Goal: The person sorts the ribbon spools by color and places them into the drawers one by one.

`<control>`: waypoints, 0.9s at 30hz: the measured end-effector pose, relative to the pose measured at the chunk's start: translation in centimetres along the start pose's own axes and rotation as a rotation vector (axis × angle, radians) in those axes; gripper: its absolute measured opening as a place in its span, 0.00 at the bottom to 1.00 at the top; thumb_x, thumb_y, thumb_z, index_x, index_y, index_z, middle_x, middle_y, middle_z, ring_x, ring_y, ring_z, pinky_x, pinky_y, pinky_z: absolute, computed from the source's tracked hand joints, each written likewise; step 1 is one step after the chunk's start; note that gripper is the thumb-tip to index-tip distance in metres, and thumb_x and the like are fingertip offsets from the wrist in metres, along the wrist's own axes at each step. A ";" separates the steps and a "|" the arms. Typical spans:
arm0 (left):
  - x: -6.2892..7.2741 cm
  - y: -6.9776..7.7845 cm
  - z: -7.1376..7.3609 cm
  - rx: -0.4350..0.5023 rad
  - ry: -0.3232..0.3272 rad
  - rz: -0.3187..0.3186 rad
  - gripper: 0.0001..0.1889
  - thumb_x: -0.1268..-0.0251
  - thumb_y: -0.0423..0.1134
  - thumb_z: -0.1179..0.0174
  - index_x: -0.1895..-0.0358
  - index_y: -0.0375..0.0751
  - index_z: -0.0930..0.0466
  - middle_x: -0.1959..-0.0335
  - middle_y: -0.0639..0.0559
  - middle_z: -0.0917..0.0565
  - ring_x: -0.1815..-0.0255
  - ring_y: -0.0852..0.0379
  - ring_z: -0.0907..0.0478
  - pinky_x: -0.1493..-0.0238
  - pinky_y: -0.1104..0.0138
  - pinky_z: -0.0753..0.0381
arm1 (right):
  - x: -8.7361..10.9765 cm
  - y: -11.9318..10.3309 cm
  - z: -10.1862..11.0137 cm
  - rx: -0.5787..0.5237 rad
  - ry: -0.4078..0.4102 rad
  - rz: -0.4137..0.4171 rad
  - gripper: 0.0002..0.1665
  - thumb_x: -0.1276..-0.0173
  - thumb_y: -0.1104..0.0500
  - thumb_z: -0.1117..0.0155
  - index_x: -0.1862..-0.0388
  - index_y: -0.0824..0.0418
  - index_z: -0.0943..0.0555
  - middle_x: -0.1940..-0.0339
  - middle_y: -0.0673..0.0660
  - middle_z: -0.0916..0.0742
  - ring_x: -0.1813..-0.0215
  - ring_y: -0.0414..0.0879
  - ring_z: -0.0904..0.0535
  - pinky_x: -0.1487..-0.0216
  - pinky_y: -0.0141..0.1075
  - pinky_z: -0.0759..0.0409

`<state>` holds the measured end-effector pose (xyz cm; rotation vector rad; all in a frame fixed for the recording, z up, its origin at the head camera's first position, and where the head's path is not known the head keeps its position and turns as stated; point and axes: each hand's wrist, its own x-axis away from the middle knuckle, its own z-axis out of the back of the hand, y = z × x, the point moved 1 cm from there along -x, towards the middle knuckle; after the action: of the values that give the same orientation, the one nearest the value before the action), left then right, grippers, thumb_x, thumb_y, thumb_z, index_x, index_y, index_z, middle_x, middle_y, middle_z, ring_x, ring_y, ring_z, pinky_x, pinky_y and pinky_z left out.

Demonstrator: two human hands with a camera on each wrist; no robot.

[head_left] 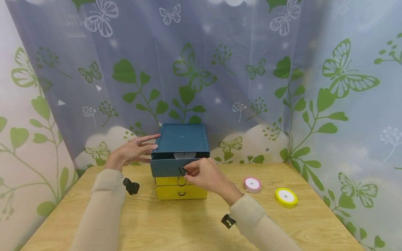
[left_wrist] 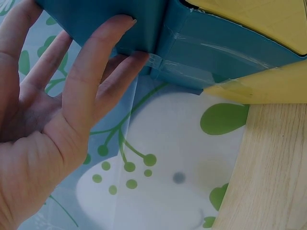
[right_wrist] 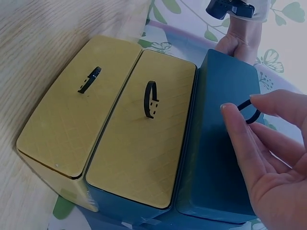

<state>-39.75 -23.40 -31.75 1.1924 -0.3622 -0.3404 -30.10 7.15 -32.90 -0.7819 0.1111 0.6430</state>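
Observation:
A small drawer cabinet stands on the table, its blue top above a blue drawer and two yellow drawers. The blue drawer is pulled part way out, and a whitish round-edged thing shows inside. My right hand pinches the blue drawer's black loop handle between thumb and finger. With fingers spread, my left hand rests against the cabinet's left side and top edge. In the left wrist view its fingertips lie on the blue side wall.
To the right of the cabinet lie a pink-edged ribbon roll and a yellow ribbon roll. Behind the wooden table hangs a butterfly-patterned curtain, close to the cabinet's back.

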 end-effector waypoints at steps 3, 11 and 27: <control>0.0 0.0 -0.1 0.002 -0.001 -0.002 0.39 0.21 0.50 0.42 0.15 0.61 0.51 0.13 0.39 0.56 0.16 0.28 0.54 0.25 0.39 0.29 | -0.1 0.2 0.0 -0.009 0.006 -0.007 0.17 0.33 0.62 0.28 0.45 0.65 0.12 0.58 0.59 0.06 0.60 0.46 0.08 0.61 0.28 0.11; 0.0 0.1 -0.2 0.008 -0.004 -0.003 0.39 0.21 0.49 0.42 0.15 0.60 0.51 0.13 0.38 0.57 0.16 0.27 0.55 0.25 0.38 0.29 | -0.4 0.6 0.0 -0.005 0.015 -0.018 0.17 0.32 0.62 0.27 0.45 0.63 0.11 0.57 0.57 0.06 0.60 0.45 0.09 0.61 0.28 0.11; 0.1 0.0 -0.2 0.019 -0.009 -0.003 0.39 0.21 0.50 0.42 0.15 0.60 0.52 0.13 0.39 0.60 0.16 0.27 0.57 0.25 0.37 0.32 | -1.0 1.0 -0.1 0.003 0.023 -0.031 0.17 0.31 0.61 0.29 0.44 0.63 0.12 0.56 0.57 0.07 0.58 0.46 0.09 0.57 0.31 0.11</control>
<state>-39.62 -23.29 -31.79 1.2108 -0.3723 -0.3457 -31.48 7.11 -33.31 -0.7871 0.1206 0.6051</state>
